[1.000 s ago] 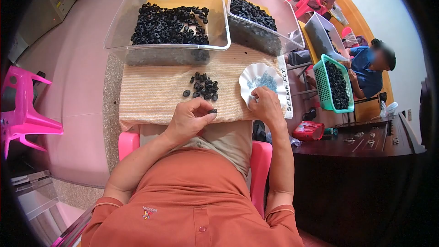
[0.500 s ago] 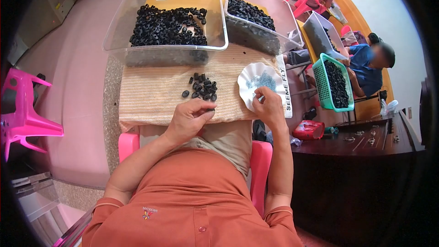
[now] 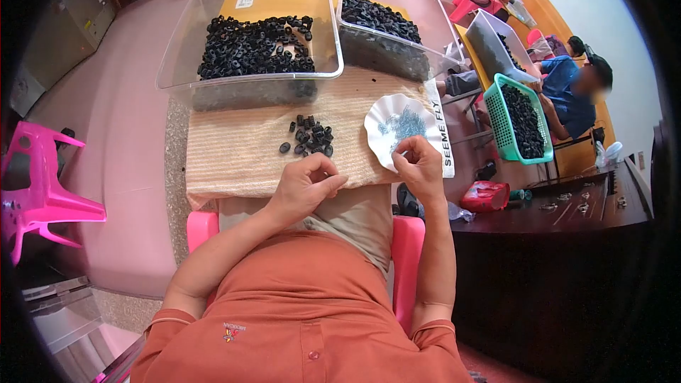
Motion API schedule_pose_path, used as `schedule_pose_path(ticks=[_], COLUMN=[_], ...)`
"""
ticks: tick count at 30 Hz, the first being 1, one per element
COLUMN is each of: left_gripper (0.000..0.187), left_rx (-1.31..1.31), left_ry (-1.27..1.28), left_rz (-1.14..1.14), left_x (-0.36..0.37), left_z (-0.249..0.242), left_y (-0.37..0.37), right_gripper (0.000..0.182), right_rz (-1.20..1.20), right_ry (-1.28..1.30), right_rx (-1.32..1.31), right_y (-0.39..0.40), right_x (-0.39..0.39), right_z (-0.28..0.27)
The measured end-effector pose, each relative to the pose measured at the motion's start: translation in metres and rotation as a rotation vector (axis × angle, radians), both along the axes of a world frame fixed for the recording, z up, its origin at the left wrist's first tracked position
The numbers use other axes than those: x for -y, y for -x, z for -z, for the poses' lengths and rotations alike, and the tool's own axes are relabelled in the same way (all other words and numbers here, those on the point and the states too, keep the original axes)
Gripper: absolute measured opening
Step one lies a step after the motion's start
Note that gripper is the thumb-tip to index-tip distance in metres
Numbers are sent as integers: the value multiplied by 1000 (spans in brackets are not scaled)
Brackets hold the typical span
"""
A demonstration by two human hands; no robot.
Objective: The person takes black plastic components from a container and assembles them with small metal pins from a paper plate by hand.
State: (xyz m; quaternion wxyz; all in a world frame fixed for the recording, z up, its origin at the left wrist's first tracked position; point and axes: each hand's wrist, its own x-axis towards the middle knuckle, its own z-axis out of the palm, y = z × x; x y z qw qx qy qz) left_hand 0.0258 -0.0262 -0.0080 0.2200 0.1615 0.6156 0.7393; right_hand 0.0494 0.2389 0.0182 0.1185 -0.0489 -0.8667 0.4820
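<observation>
My left hand (image 3: pixel 309 184) is over the near edge of the towel-covered table, its thumb and fingertips drawn together. Whatever it may hold is hidden or too small to make out. Just beyond it lies a small pile of black ring-like parts (image 3: pixel 311 136) on the striped towel (image 3: pixel 241 142). To the right, my right hand (image 3: pixel 420 167) is pinched closed at the near rim of a white scalloped plate (image 3: pixel 379 115). Small, thin bluish clear pieces (image 3: pixel 407 126) are spread on the plate. Nothing between the right fingertips can be made out.
Two clear bins (image 3: pixel 248 89) (image 3: pixel 394 53) of black parts stand at the table's far side. Right of the table are a green basket (image 3: pixel 505 128) and a person in blue (image 3: pixel 564 92). A pink stool (image 3: pixel 50 184) stands at left.
My left hand has shifted slightly right, and the dark part seen at its fingertips no longer shows. My right hand stays pinched by the plate. The view has tilted a little.
</observation>
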Motion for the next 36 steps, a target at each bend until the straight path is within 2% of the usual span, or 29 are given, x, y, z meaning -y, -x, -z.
schedule_pose_path(ticks=[7,12,16,19,22,25,29,30,33,36], left_gripper=[25,21,19,19,19,19,21,19,15,11], left_rx=[25,62,26,51,2,19,-12,-38,-197,-426], left_ry=[39,64,16,59,-2,-52,-168,-128,-85,41], left_rz=[35,171,225,223,156,66,22,52,-11,-51], left_x=[-36,-52,-55,-53,-53,-54,-57,-54,-50,-50], left_z=[-21,-25,-22,-27,-20,-23,-23,-25,-34,-23], left_y=[20,29,28,27,25,21,17,18,13,18], right_gripper=[10,11,13,15,15,14,26,32,32,30], right_rz=[-116,-162,-166,-168,-175,-152,-144,-203,-214,-191], right_ry=[249,185,22,12,28,455,702,795,954,998], right_rx=[34,81,92,106,59,38,125,134,197,192], right_y=[-10,-17,-17,-16,-14,-14,-17,-15,-17,-15], right_x=[13,20,22,21,20,28,33,35,38,36], right_z=[-10,-26,-30,-27,-16,-12,3,6,-1,8])
